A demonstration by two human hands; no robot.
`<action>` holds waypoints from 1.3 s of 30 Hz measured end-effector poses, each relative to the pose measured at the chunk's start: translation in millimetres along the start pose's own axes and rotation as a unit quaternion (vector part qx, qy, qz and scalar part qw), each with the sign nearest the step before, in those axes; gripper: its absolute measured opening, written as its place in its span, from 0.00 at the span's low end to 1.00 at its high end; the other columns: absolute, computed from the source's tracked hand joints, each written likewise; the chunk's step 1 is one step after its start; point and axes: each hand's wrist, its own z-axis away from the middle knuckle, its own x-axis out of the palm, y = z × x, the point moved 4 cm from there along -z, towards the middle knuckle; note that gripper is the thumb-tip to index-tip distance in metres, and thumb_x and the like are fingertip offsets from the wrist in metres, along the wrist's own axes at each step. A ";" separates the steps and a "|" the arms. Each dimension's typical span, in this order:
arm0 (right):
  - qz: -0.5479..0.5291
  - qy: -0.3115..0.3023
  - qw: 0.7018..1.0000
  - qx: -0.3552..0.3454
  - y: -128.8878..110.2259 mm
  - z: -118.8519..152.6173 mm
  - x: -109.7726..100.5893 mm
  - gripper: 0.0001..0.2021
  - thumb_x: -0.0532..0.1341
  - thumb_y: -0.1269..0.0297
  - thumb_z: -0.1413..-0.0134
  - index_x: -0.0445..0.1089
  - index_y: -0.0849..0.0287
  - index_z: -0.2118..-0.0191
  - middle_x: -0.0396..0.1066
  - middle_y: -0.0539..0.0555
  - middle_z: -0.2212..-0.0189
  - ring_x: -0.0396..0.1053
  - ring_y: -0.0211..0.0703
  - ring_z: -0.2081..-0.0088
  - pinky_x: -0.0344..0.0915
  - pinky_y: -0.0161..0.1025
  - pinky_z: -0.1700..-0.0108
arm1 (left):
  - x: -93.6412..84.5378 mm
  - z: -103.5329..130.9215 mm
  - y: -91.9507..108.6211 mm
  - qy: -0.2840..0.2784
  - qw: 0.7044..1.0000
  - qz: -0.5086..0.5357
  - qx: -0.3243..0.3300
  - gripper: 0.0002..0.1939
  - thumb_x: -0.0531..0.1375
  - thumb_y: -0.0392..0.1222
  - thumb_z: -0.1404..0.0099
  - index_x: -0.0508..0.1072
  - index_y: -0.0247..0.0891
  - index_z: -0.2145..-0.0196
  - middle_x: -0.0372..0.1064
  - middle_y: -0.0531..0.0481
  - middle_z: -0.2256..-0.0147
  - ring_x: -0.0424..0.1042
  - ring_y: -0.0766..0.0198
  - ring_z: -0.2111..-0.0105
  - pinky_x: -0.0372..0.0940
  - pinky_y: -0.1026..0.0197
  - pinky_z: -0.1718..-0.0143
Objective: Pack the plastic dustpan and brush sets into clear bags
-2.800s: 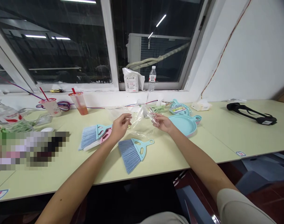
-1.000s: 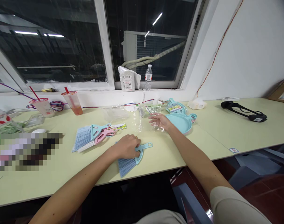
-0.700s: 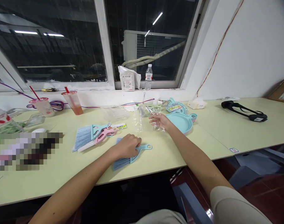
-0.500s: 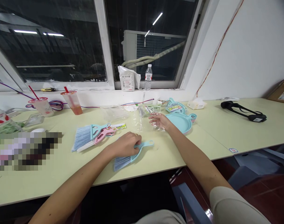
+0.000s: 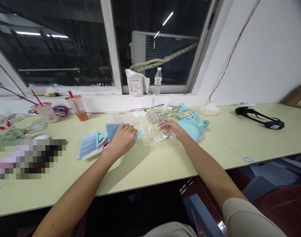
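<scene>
Fingers of my left hand [image 5: 124,138] are wrapped round a small hand brush [image 5: 111,130] with blue bristles and a light-blue handle, lifted off the table. Beneath and left of it lie another blue brush [image 5: 89,144] and a pink brush [image 5: 105,145], partly covered by my left hand. My right hand [image 5: 169,127] has its fingers curled on a crinkled clear plastic bag [image 5: 152,134]. Just right of that hand sits a stack of round dustpans [image 5: 193,129], light blue on top, partly behind my wrist.
Packaged light-blue dustpans [image 5: 187,113] and a packaged green item [image 5: 156,115] lie behind. Two drink cups [image 5: 77,108] stand back left. A water bottle [image 5: 157,82] is on the sill. Tissues [image 5: 209,109] and a black strapped device [image 5: 259,118] lie right.
My left hand has lifted the blue brush and carried it left and away from me, over the other brushes. My right hand stays nearly in place with the bag.
</scene>
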 end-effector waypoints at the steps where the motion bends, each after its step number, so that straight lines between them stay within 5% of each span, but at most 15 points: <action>1: -0.002 -0.002 1.000 -0.004 -0.8 0.0 -0.7 0.15 0.68 0.68 0.47 0.72 0.58 0.52 0.80 0.57 0.63 0.80 0.50 0.68 0.72 0.37 0.77 | 0.4 0.3 -1.0 0.001 1.000 -0.009 -0.003 0.14 0.52 0.28 0.33 0.78 0.34 0.63 0.74 0.34 0.64 0.71 0.45 0.60 0.58 0.45 0.57; 9: -0.009 -0.037 0.999 -0.014 1.3 2.7 11.4 0.17 0.68 0.67 0.47 0.73 0.58 0.50 0.81 0.57 0.63 0.80 0.50 0.68 0.73 0.39 0.75 | 3.9 -0.4 -4.0 0.011 0.999 -0.035 -0.005 0.14 0.52 0.28 0.32 0.79 0.32 0.63 0.74 0.34 0.63 0.71 0.46 0.60 0.58 0.46 0.58; 19: -0.017 -0.072 0.997 0.012 5.7 8.7 44.7 0.18 0.68 0.67 0.44 0.73 0.57 0.47 0.80 0.60 0.54 0.82 0.54 0.58 0.80 0.50 0.56 | 9.5 -2.4 0.6 0.061 0.998 0.010 0.014 0.15 0.52 0.29 0.30 0.79 0.34 0.63 0.74 0.36 0.63 0.70 0.47 0.59 0.58 0.47 0.57; 26: -0.061 -0.113 0.991 0.044 13.5 15.9 66.6 0.21 0.69 0.68 0.43 0.72 0.56 0.44 0.79 0.56 0.59 0.82 0.52 0.58 0.79 0.56 0.51 | 18.5 -3.7 8.0 0.099 0.994 0.023 0.025 0.13 0.53 0.29 0.30 0.77 0.35 0.64 0.75 0.38 0.63 0.71 0.49 0.59 0.59 0.48 0.56; 34: -0.058 -0.107 0.992 0.030 15.8 14.1 71.3 0.22 0.68 0.72 0.47 0.72 0.58 0.45 0.77 0.51 0.69 0.82 0.54 0.61 0.80 0.53 0.54 | 24.9 -7.1 13.0 0.130 0.989 0.075 -0.013 0.12 0.52 0.32 0.27 0.73 0.37 0.65 0.75 0.40 0.65 0.72 0.49 0.59 0.61 0.50 0.58; 39: -0.061 -0.026 0.998 -0.001 12.6 3.4 49.0 0.19 0.63 0.77 0.49 0.73 0.61 0.49 0.79 0.53 0.69 0.83 0.51 0.63 0.80 0.46 0.57 | 10.6 -1.3 -7.1 0.235 0.948 0.166 -0.138 0.07 0.58 0.41 0.29 0.72 0.38 0.56 0.73 0.34 0.47 0.65 0.41 0.41 0.59 0.41 0.44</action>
